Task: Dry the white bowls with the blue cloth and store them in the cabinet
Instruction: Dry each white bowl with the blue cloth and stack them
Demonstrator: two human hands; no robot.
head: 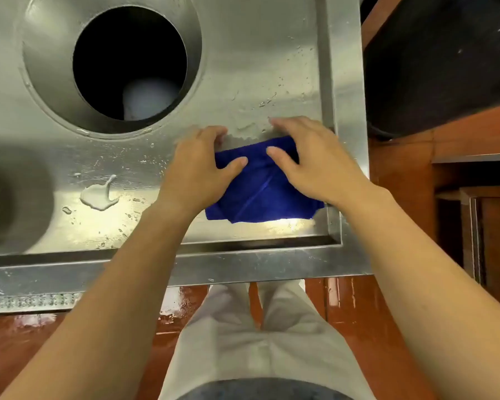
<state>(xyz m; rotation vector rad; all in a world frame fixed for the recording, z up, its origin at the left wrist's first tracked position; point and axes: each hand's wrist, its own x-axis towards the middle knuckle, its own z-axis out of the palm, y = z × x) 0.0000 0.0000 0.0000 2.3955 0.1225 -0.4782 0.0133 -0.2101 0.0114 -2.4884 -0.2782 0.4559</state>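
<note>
Both hands flat on blue cloth (261, 189) at table (272, 67) near-right corner: left hand (198, 168), right hand (309, 157), grip open, fingers spread. Puddle (98, 194) left of it; round hole (130, 62) behind.

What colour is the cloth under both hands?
Solid deep blue cloth, no pattern; the head view shows it on the steel counter.
</note>
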